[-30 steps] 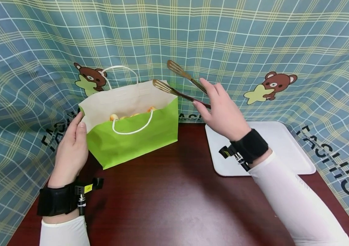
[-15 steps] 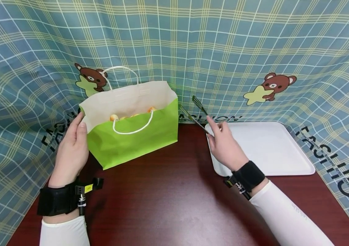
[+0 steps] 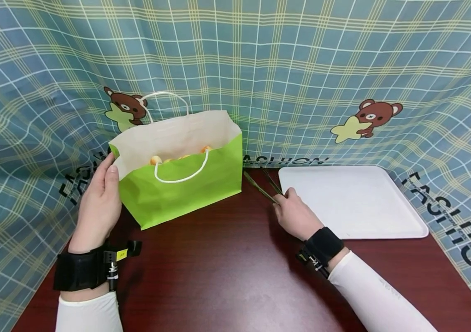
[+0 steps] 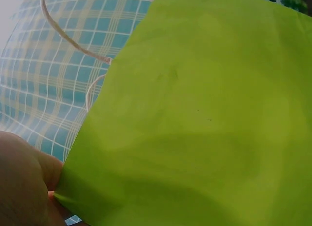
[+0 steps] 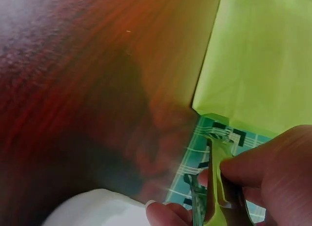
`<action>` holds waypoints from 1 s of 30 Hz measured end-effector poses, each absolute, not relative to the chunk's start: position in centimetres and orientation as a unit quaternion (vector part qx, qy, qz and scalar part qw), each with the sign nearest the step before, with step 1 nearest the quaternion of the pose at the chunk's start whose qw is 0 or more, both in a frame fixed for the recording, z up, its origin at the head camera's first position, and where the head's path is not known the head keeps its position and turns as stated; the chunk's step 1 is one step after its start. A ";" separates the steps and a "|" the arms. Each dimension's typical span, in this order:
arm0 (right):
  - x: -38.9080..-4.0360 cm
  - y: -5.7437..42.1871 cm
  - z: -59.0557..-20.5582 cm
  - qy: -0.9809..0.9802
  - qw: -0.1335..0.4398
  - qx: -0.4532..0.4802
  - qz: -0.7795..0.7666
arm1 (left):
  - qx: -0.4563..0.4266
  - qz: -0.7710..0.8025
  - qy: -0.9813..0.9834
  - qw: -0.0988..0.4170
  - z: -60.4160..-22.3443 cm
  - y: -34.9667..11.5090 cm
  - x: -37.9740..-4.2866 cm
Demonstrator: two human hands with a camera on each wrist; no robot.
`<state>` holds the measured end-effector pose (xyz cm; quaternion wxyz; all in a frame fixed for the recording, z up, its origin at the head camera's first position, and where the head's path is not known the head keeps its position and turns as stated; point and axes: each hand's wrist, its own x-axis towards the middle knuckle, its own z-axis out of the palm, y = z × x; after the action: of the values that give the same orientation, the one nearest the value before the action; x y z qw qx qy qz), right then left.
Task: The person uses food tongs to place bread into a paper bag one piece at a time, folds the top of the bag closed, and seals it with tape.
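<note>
A green paper bag (image 3: 181, 191) with white rope handles stands on the table at the left. Rolls or buns (image 3: 155, 160) with browned tops show just over its front edge; the rest of them is hidden inside. At the bag's left side my left hand (image 3: 99, 203) grips the edge of the opening between thumb and fingers. My right hand (image 3: 295, 214) holds a pair of metal tongs (image 3: 259, 185) low over the table, between the bag and the white tray. The tongs' two arms are spread apart with nothing between their tips. In the right wrist view, thumb and fingers wrap the tongs (image 5: 217, 187).
A white tray (image 3: 351, 203) lies flat at the right, beside my right hand. The dark red wooden table (image 3: 210, 276) stretches across the front. A blue checked cloth (image 3: 285, 69) with printed bears hangs behind and along both sides.
My right hand has lowered the tongs from above the bag's right end down to table height, left of the tray. The left hand and the bag have hardly moved.
</note>
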<state>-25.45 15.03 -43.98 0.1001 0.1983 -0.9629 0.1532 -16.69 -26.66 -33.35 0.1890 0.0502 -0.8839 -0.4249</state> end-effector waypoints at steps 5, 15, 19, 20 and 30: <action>-25.1 14.7 -44.1 -0.971 0.087 0.187 0.124 | 0.052 -0.429 -0.879 0.199 -33.5 -26.8 -16.9; -24.9 14.0 -45.1 -0.976 0.078 0.185 0.087 | 0.053 -0.432 -0.871 0.229 -34.0 -27.0 -17.5; -25.1 13.8 -45.4 -0.975 0.078 0.184 0.092 | 0.054 -0.433 -0.870 0.231 -34.2 -27.1 -18.0; -25.1 13.8 -45.5 -0.976 0.078 0.183 0.094 | 0.054 -0.434 -0.870 0.228 -34.4 -27.1 -18.1; -25.2 14.3 -45.6 -0.959 0.124 0.212 0.139 | 0.052 -0.441 -0.870 0.215 -35.1 -27.7 -18.4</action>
<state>-25.21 14.35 -45.65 0.1242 0.2117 -0.9594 0.1387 -18.36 -27.74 -35.08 0.2150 0.0523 -0.8697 -0.4412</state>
